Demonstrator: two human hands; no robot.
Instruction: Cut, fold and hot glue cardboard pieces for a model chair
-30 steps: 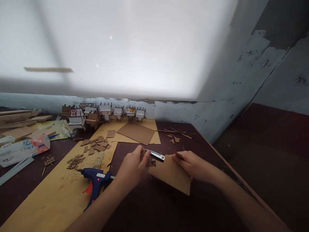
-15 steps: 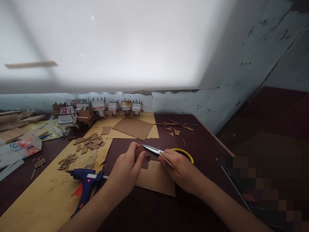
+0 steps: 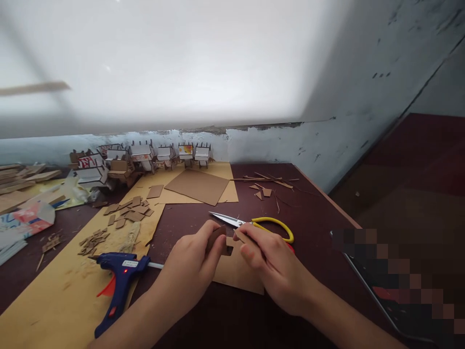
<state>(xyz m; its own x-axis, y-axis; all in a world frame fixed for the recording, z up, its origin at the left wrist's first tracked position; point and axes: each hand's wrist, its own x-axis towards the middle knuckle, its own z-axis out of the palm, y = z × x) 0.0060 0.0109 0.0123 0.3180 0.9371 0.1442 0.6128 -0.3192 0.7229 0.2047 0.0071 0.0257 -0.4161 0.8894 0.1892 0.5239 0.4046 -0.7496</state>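
Note:
My left hand [image 3: 198, 254] pinches a small brown cardboard piece [image 3: 217, 235] between thumb and fingers. Just across from it, my right hand [image 3: 272, 259] has its fingers closed on another narrow cardboard piece [image 3: 245, 238]. The two pieces are close together, a small gap between them. Under both hands lies a flat cardboard sheet [image 3: 238, 276]. A small dark shape beside my left thumb is too unclear to name. Scissors with yellow handles [image 3: 292, 232] rest on the table behind my right hand, which covers part of them, blades pointing left.
A blue glue gun [image 3: 125, 276] with a lit red light stands left on yellow paper [image 3: 47, 295]. Cut cardboard pieces [image 3: 136, 212] and a larger cardboard sheet [image 3: 198, 185] lie beyond. Small chair-like models [image 3: 166, 154] line the wall. Thin scraps [image 3: 267, 193] lie at the back right.
My hands have come closer together, each keeping its cardboard piece. The view has shifted slightly; the scissors stay on the table.

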